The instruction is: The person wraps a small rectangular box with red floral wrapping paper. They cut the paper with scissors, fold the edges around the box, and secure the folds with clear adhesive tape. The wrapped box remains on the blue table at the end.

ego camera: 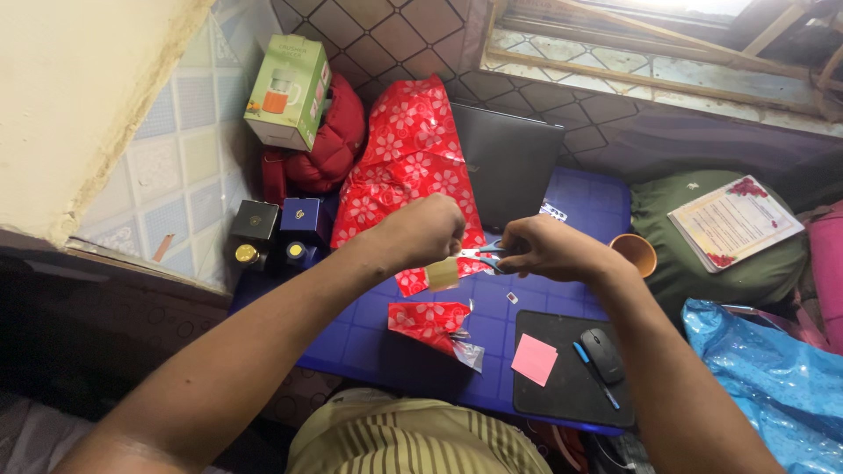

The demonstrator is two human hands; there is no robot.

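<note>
So a strip of tan tape (442,274) is pinched in the left hand (428,230), hanging just below the fingers, while blue-handled scissors (486,255) are held in the right hand (546,248), blades right at the tape. Both grips are closed tight on their things. The cut doesn't look finished yet. A small piece of red flowered wrapping paper (428,319) is already lying cut on the blue desk (373,338), and the big wrapped bundle (407,158) behind is mostly covered, so taping seems to be what's left.
</note>
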